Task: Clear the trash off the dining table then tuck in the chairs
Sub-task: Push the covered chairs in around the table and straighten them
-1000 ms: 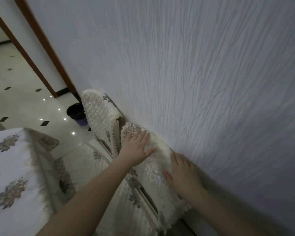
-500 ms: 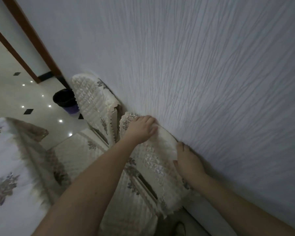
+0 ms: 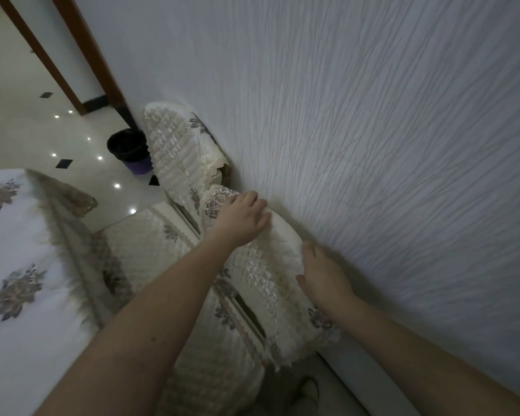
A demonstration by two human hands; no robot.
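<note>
**Both hands on the near chair back, hard by the wall**

Where the pale, ridged wall (image 3: 373, 145) fills most of the view, 2 chairs stand with their backs against it, both dressed in cream quilted covers with floral lace trim. Glossy white floor tiles (image 3: 27, 136) with small black diamond insets carry bright spots of reflected light, and a brown door frame (image 3: 81, 52) rises at the upper left.

On the near chair (image 3: 261, 280), the left hand (image 3: 240, 217) lies over the top of the back near its far corner, fingers curled onto the cover. At the wall-side edge of the same back, the right hand (image 3: 321, 277) is pressed flat against the fabric, fingers together, thumb spread toward the front. Neither hand shows a full wrap around the frame; whether the fingertips hook behind the back cannot be told.

Just beyond stands the far chair (image 3: 177, 151), its back nearly touching the near one. A black waste bin (image 3: 126, 145) with a purple base sits on the floor behind it, near the door frame.

Left of the chairs is the bench (image 3: 15, 250), draped in a white cloth with flower motifs and a fringed lace border that hangs over its corner. The near chair's seat (image 3: 138, 235) reaches toward that hanging border, with only a narrow gap of floor showing between them.
</note>
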